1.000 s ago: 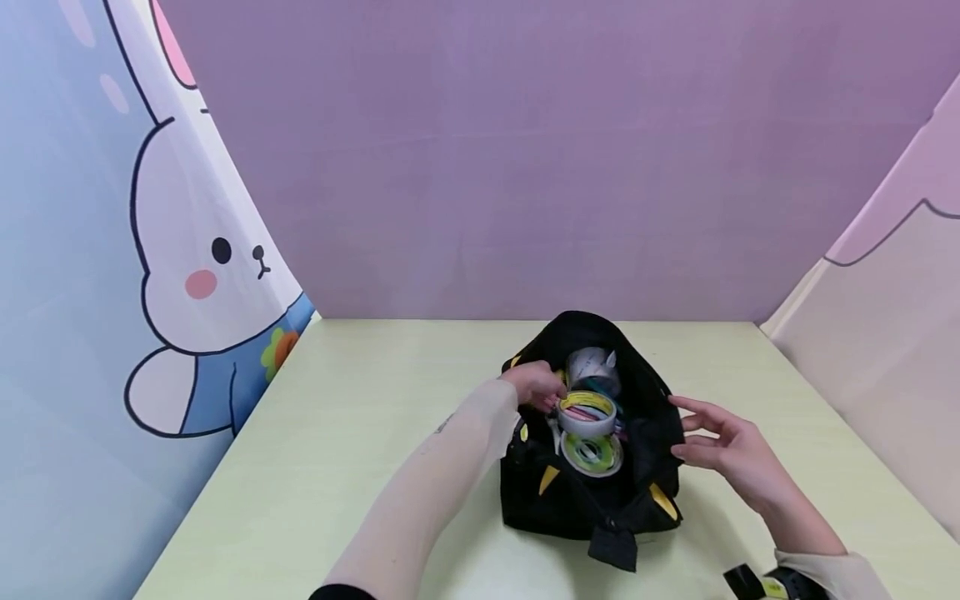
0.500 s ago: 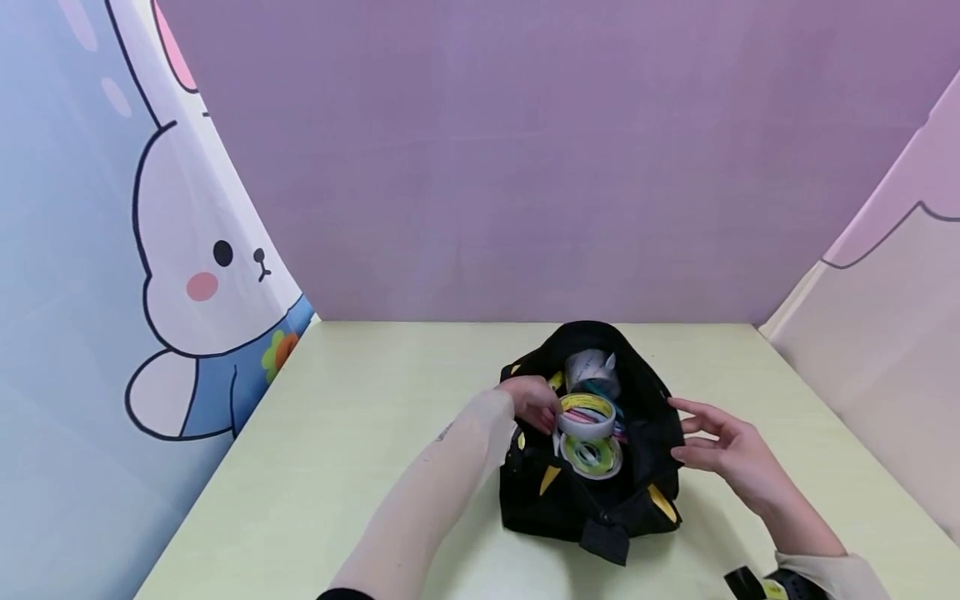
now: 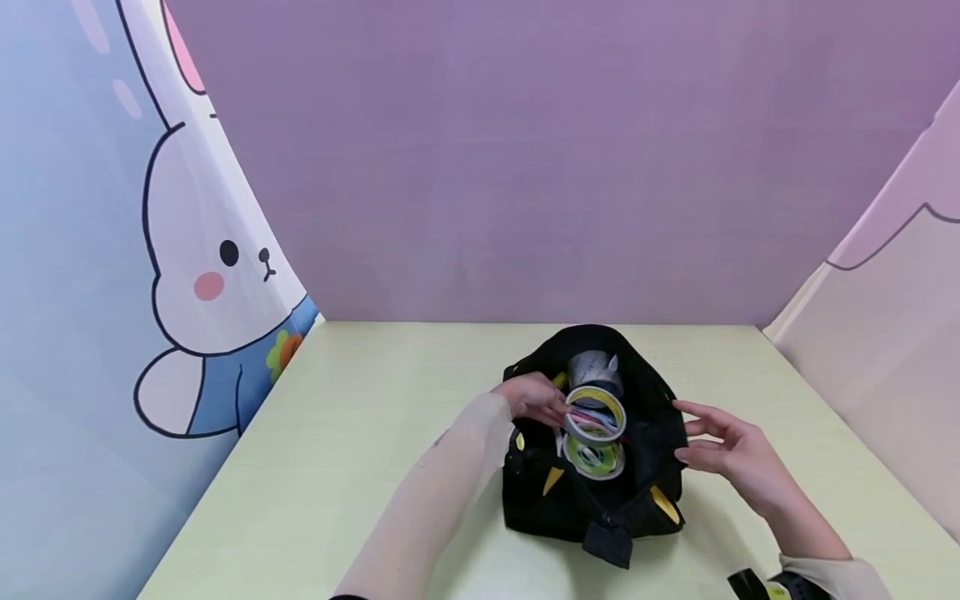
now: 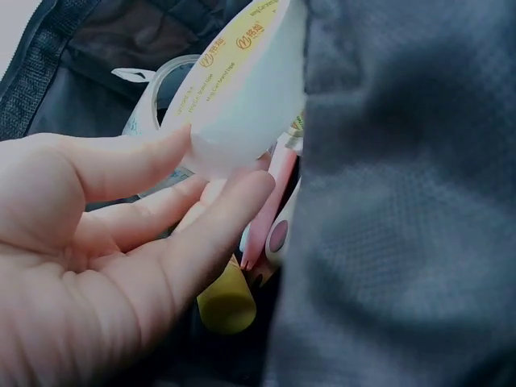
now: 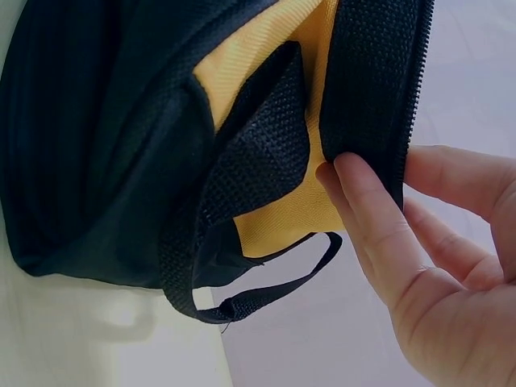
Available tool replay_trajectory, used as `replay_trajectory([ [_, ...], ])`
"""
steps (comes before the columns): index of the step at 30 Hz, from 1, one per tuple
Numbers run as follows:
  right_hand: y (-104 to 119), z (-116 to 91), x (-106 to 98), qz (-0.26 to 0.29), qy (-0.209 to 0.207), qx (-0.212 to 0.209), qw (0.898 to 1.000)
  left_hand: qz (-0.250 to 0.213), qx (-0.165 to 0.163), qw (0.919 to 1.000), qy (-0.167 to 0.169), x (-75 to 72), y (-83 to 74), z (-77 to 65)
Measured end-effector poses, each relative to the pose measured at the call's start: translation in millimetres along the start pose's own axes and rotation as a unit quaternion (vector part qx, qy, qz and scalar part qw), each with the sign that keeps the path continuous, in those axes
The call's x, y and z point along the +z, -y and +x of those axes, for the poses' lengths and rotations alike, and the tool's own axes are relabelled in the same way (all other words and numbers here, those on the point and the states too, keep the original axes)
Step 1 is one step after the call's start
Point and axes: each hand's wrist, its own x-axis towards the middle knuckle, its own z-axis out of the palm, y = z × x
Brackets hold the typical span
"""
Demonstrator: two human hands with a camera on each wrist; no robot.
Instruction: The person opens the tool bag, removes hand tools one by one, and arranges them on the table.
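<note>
Left wrist view: the pale tape roll inside the black bag should handle light, stiff and smooth, best taken by its rim. It lies between the left hand's slightly parted thumb and fingers, pinching its left side; the right hand pinches the bag's right edge.

1. Your bag is black with yellow patches;
2. your upper tape roll is whitish; its inner band, yellow with orange-red print;
3. your table, pale yellow-green;
4. ahead, a purple wall; leftward, a blue backdrop with a pink-cheeked white rabbit.
</note>
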Motion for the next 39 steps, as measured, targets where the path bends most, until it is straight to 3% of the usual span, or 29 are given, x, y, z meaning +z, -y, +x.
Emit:
replay_trajectory([
  [17, -1.7, 2.3, -2.3, -0.010, -0.014, 0.013, 1.000, -0.004, 0.059, 0.9966, -0.057, 5.3, -2.0, 2.0],
  [26, -1.2, 2.2, -2.5, -0.007, -0.012, 0.014, 1.000, -0.015, 0.087, 0.9952, -0.040, 7.1, -11.4, -5.1],
  [33, -1.1, 3.8, -2.5, -0.024, -0.015, 0.028, 0.999, -0.017, 0.110, 0.9926, -0.048, 7.3, -22.4, -10.8],
  [39, -2.0, 5.0, -2.4, -0.029, -0.016, 0.029, 0.999, -0.043, 0.118, 0.9917, -0.028, 4.7, -32.4, -17.5],
])
